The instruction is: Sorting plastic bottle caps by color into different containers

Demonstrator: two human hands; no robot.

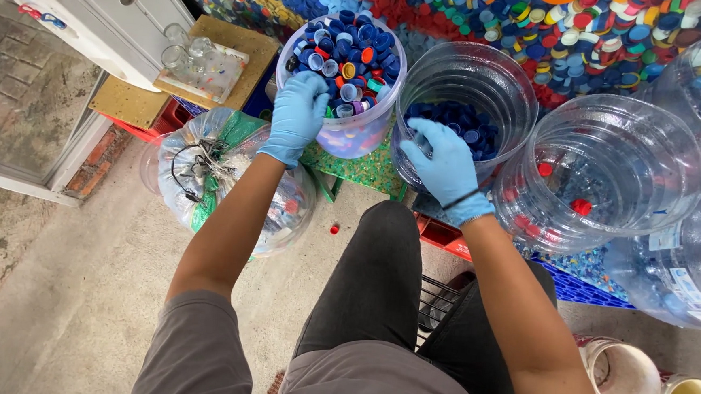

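while both gloved hands work over the tubs, the left hand point(297, 114) rests on the rim of the mixed-cap tub point(343, 81) at eleven o'clock, fingers curled together on caps. the right hand point(447, 166) dips into the blue-cap tub point(462, 115) at one o'clock; whether its fingers are closed cannot be told. the bottle caps point(351, 55) look light, stiff and slick, best pinched at their ribbed edges.

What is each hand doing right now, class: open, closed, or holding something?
Left hand: curled over the rim of the mixed-cap tub; contents of grip cannot be told.
Right hand: on the blue-cap tub; cannot be told.
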